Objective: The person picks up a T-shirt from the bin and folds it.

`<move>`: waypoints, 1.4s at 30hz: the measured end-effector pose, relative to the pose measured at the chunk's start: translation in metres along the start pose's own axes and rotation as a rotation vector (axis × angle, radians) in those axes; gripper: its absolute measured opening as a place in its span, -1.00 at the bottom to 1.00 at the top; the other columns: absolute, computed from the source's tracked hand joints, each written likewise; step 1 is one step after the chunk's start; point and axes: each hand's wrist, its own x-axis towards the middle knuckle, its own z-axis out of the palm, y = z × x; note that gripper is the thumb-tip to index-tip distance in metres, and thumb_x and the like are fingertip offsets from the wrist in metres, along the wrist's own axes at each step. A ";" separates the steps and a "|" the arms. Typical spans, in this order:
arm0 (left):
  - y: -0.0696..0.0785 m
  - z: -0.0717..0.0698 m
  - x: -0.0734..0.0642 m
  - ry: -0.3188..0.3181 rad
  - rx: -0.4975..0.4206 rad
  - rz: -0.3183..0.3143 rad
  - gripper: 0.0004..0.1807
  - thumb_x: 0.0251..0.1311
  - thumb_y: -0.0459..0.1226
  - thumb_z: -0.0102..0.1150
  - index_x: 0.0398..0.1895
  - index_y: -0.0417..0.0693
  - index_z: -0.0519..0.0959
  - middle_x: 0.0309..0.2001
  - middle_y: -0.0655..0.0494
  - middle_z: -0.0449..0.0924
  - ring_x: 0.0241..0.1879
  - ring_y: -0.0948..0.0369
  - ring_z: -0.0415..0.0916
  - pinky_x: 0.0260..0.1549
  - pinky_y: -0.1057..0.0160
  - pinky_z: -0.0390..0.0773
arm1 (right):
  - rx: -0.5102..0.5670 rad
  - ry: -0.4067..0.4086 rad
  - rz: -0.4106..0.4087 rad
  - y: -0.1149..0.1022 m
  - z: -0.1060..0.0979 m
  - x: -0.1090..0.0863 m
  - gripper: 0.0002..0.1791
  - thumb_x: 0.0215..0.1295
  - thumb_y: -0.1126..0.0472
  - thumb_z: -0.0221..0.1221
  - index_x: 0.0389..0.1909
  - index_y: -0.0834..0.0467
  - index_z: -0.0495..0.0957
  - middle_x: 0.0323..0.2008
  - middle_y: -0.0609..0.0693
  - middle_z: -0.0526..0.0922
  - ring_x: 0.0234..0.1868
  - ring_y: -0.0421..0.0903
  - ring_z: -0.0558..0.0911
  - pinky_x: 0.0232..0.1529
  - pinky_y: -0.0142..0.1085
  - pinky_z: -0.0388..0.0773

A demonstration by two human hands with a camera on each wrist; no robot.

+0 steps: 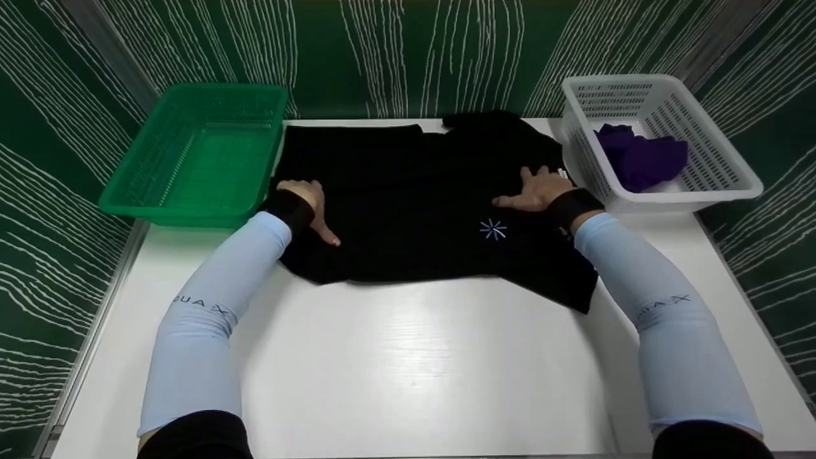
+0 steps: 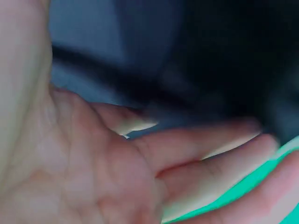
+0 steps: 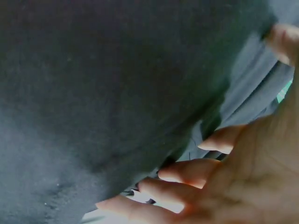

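Observation:
A black short-sleeved shirt lies spread sideways on the white table, its sleeves toward the right. A small white starburst mark shows on it. At the shirt's left end is my left hand, thumb stretched toward me. The left wrist view shows that palm with fairly straight fingers, and dark cloth blurred beyond. My right hand rests on the shirt's right part, fingers spread and thumb pointing left. In the right wrist view its fingertips touch the dark cloth.
A green plastic basket stands left of the shirt, close to my left wrist. To the right is a white basket with purple cloth inside. Dark green walls with white streaks enclose the white table at the back and sides.

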 end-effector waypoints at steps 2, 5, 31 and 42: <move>-0.005 0.003 0.001 -0.036 -0.041 0.020 0.61 0.14 0.54 0.43 0.82 -0.38 -0.12 0.69 -0.51 0.24 0.67 -0.33 0.33 0.62 -0.21 0.46 | 0.011 -0.004 -0.002 0.001 0.000 0.000 0.53 0.37 -0.76 -0.03 0.82 0.37 -0.33 0.71 0.74 -0.22 0.61 0.74 0.21 0.56 0.52 0.37; -0.016 0.007 0.004 -0.075 -0.118 0.006 0.62 0.22 0.53 0.37 0.84 -0.36 -0.32 0.75 -0.53 0.09 0.74 -0.38 0.15 0.70 -0.28 0.33 | 0.033 0.005 -0.006 0.002 0.001 0.001 0.59 0.29 -0.79 0.06 0.83 0.33 -0.33 0.74 0.69 -0.26 0.70 0.71 0.06 0.63 0.54 0.23; -0.011 0.046 0.004 0.265 -0.399 0.419 -0.32 0.15 0.19 0.69 0.15 -0.05 0.74 0.18 -0.14 0.71 0.14 -0.11 0.63 0.15 -0.09 0.70 | 0.042 0.412 -0.303 0.005 0.018 -0.031 -0.44 0.27 -0.27 0.55 -0.21 0.19 0.79 -0.20 0.22 0.84 -0.18 0.27 0.78 -0.13 0.17 0.74; -0.022 0.047 -0.024 0.008 -0.297 0.488 -0.66 0.00 -0.14 0.75 -0.51 0.11 0.64 -0.42 0.23 0.56 -0.32 0.17 0.47 -0.39 0.28 0.46 | -0.097 -0.173 -0.243 0.003 0.011 -0.098 -0.48 -0.18 -0.24 0.77 -0.63 0.05 0.74 -0.70 -0.07 0.72 -0.63 -0.16 0.70 -0.59 -0.35 0.54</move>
